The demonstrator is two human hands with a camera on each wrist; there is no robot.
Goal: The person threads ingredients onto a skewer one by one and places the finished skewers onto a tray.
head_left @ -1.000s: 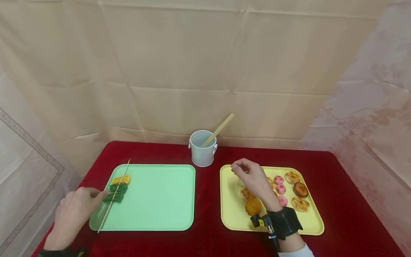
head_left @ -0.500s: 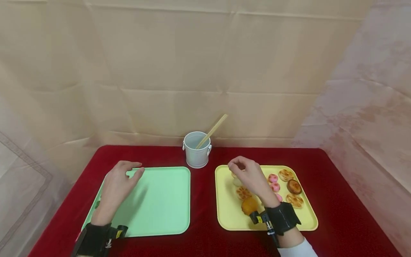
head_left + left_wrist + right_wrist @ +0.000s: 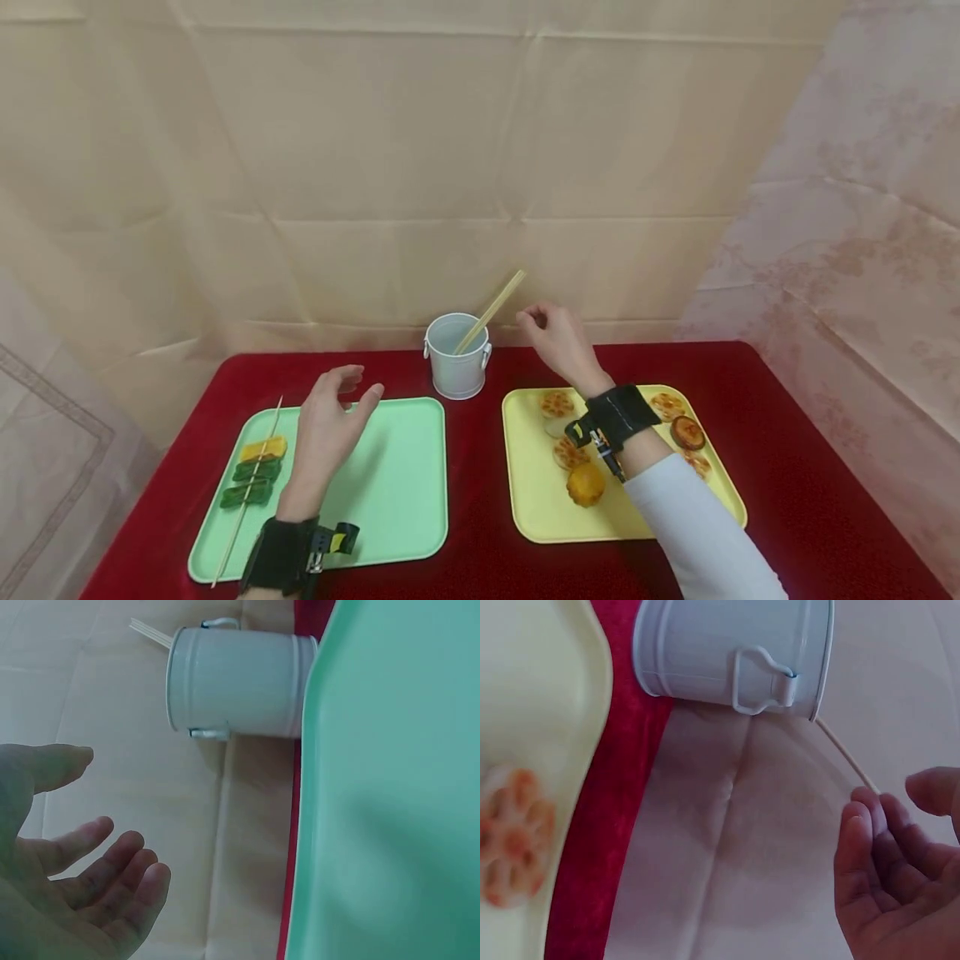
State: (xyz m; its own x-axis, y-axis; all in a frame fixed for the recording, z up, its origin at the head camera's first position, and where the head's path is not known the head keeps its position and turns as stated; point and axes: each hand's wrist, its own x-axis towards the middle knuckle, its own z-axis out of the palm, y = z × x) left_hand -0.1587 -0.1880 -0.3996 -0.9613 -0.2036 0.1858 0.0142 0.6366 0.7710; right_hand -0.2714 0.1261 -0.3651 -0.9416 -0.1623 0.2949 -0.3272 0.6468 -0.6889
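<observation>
My left hand hovers over the mint-green tray, fingers apart and holding nothing. On that tray's left side lies a skewer with a yellow piece and two green folded pieces on it. My right hand is raised beyond the yellow tray, just right of the bamboo skewers leaning in a small white bucket. In the right wrist view its fingers are bent and the thumb stays apart from them. A skewer shows behind the fingertips; contact cannot be told.
Toy food slices lie on the yellow tray, among them lotus root slices, an orange-yellow scalloped piece and a brown round piece. My right forearm hides part of that tray. A beige cloth hangs behind the red-covered table.
My left hand has left the skewered food and moved right over the green tray, its fingers spreading. My right hand has moved up and away from the yellow tray, towards the bucket's skewers.
</observation>
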